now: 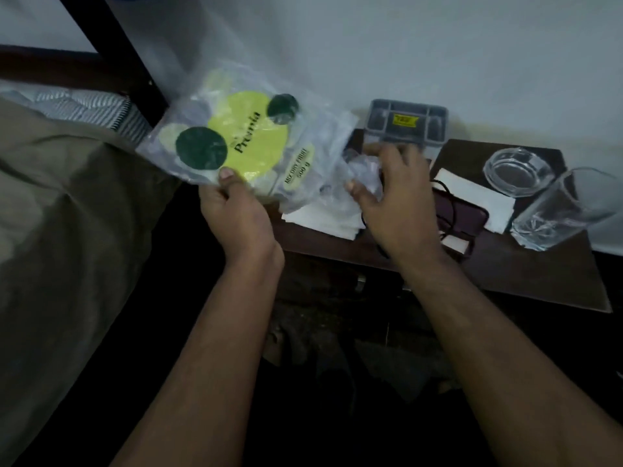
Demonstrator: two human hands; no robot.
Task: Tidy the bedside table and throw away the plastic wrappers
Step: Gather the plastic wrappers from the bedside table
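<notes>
A clear plastic wrapper [249,136] printed with yellow and dark green circles is held up over the left end of the dark bedside table [526,267]. My left hand [236,210] pinches its lower edge with the thumb on top. My right hand [394,200] is closed around a crumpled clear wrapper [362,170] just above the table, beside the first wrapper's right corner.
On the table stand a clear plastic box [406,124] with a yellow label, a glass ashtray [517,171], a tall drinking glass [556,214], white paper sheets [478,197] and a dark cable [451,217]. A bed with an olive blanket [67,203] lies to the left.
</notes>
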